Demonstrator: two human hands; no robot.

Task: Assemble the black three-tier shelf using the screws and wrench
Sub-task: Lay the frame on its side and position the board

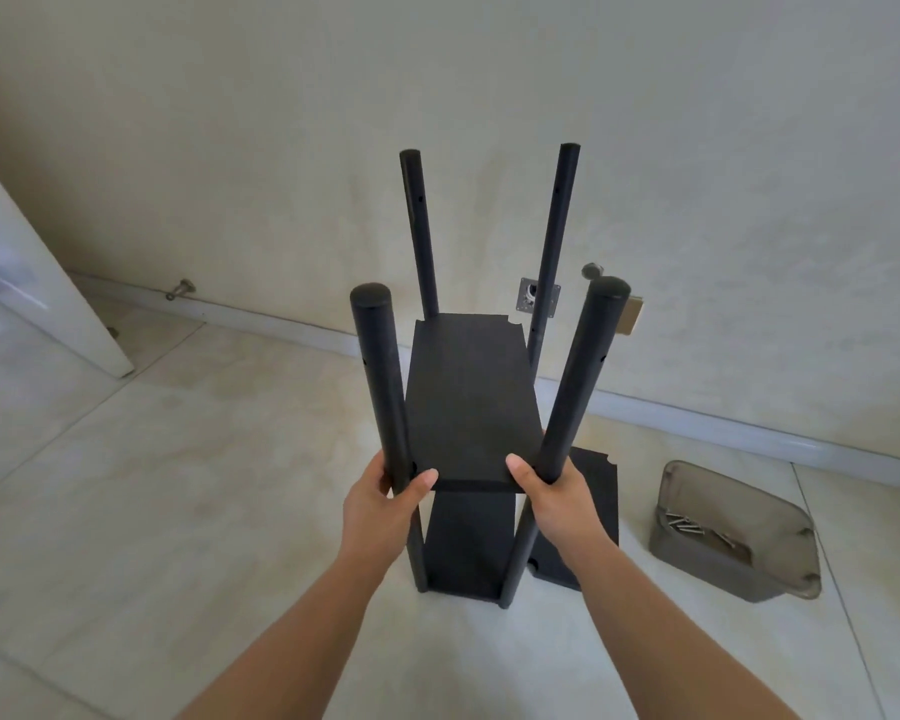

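A black shelf frame stands on the tiled floor with several upright black poles, the near left pole (380, 387) and near right pole (578, 387) closest to me. A lower black board (468, 543) sits between the poles near the floor. A middle black board (471, 402) lies between the poles higher up. My left hand (380, 504) grips the near left pole, thumb on the middle board's front left corner. My right hand (552, 493) grips the near right pole, thumb on the board's front right corner. A third black board (593, 511) lies on the floor behind the frame.
A grey plastic tray (739, 537) holding several screws (684, 524) sits on the floor to the right. A wall with a baseboard runs behind the frame, with a metal plate (540, 297) on it. A white door (37, 283) stands at the left.
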